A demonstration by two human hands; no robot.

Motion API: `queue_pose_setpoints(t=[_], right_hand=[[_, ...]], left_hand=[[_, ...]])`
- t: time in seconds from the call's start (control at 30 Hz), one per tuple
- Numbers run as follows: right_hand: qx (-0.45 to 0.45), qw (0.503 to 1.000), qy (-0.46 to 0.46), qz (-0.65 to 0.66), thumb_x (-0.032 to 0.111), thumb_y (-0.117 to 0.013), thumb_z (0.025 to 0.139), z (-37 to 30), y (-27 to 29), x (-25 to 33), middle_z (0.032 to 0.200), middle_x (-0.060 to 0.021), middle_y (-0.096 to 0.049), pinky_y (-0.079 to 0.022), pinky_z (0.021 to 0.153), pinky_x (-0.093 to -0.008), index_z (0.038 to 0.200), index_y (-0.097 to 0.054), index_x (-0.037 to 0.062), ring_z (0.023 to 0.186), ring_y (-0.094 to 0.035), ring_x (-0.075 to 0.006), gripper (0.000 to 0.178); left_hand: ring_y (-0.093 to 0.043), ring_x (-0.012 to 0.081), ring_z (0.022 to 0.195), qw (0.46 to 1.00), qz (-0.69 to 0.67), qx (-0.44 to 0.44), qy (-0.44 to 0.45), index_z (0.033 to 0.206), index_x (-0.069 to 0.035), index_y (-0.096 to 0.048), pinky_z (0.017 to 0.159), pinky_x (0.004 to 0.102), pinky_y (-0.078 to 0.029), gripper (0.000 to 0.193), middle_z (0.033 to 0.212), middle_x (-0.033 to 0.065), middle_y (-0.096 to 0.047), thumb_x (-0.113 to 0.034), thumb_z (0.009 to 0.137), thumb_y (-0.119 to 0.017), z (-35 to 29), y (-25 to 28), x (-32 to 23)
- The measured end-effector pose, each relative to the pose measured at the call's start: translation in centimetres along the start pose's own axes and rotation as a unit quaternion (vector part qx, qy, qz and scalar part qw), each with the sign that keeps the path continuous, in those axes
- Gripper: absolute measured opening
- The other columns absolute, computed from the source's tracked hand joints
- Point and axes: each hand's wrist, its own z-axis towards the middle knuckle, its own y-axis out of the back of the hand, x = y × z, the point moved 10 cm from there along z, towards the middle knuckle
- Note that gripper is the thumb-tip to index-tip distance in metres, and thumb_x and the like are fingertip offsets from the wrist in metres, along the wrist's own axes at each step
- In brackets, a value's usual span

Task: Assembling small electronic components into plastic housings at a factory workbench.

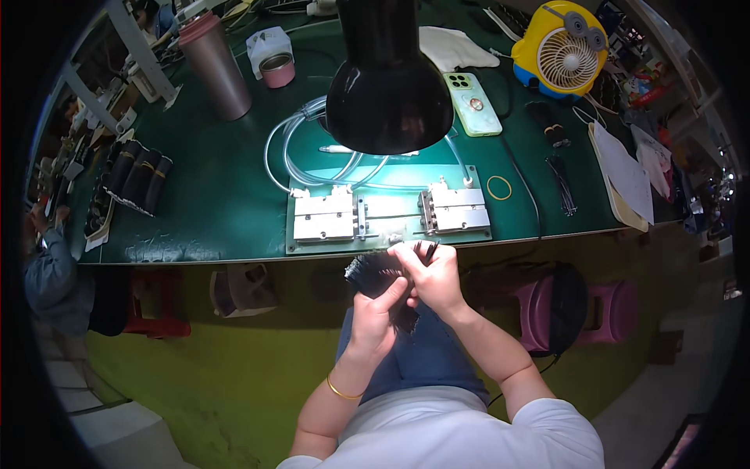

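Note:
My left hand (373,320) is closed round a bundle of thin black wires (370,272), whose pale cut ends point to the left. My right hand (439,283) is at the bundle's right side, its fingers closed on some of the wires; how many it grips cannot be made out. Both hands are over my lap, just short of the table's near edge. Beyond them lies a pale green plate (391,176) carrying a left silver metal block (324,219) and a right silver metal block (459,209). Neither hand is on the blocks.
A black lamp (388,102) hangs over the plate. Clear air hoses (291,156) coil behind it. Around the green table (211,227) are black wire bundles (141,176), a tumbler (215,66), a phone (473,105), a yellow fan (561,51) and a rubber band (499,187). Another person's sleeve (51,270) shows far left.

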Motion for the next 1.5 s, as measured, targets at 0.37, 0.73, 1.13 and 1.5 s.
queue_pose_setpoints(t=[0.37,0.73,1.13,1.5], right_hand=[[-0.023,1.0,0.016,0.01,0.013,-0.056,0.081,0.29,0.2,0.1,0.05,-0.0015,-0.053,-0.031,0.028,-0.0191,0.073,-0.062,-0.0026,0.034,-0.043,-0.0042,0.019],[-0.029,0.999,-0.008,0.027,0.014,-0.056,0.081,0.29,0.24,-0.25,0.05,-0.0014,-0.052,-0.031,0.028,-0.0188,0.072,-0.062,-0.0022,0.034,-0.043,-0.004,0.02],[-0.034,0.999,-0.011,0.016,0.015,-0.056,0.081,-0.08,0.39,-0.42,0.049,-0.0012,-0.052,-0.032,0.028,-0.0187,0.071,-0.062,-0.0016,0.033,-0.042,-0.0041,0.021],[0.012,0.999,0.032,-0.011,0.019,-0.056,0.083,0.4,-0.31,0.23,0.048,-0.0003,-0.05,-0.031,0.028,-0.0187,0.071,-0.06,-0.001,0.034,-0.041,-0.0036,0.024]], left_hand=[[-0.054,0.0156,0.068,1.0,0.01,0.012,-0.003,0.097,0.001,-0.053,0.059,0.0252,-0.046,0.017,0.084,0.0074,-0.056,0.0,0.081,-0.054,0.32,-0.38,-0.54],[-0.054,0.015,0.067,1.0,0.013,0.009,-0.005,0.096,0.0,-0.054,0.058,0.0249,-0.046,0.016,0.083,0.0074,-0.056,0.0,0.08,-0.054,0.38,-0.38,-0.61],[-0.054,0.0153,0.068,1.0,0.013,0.011,-0.003,0.097,0.0,-0.054,0.058,0.025,-0.046,0.017,0.085,0.0075,-0.057,0.0,0.08,-0.054,0.14,-0.23,-0.22],[-0.054,0.0145,0.068,0.999,0.045,0.01,0.002,0.098,0.0,-0.052,0.056,0.0256,-0.047,0.015,0.085,0.0063,-0.055,-0.003,0.083,-0.052,0.47,0.1,-0.57]])
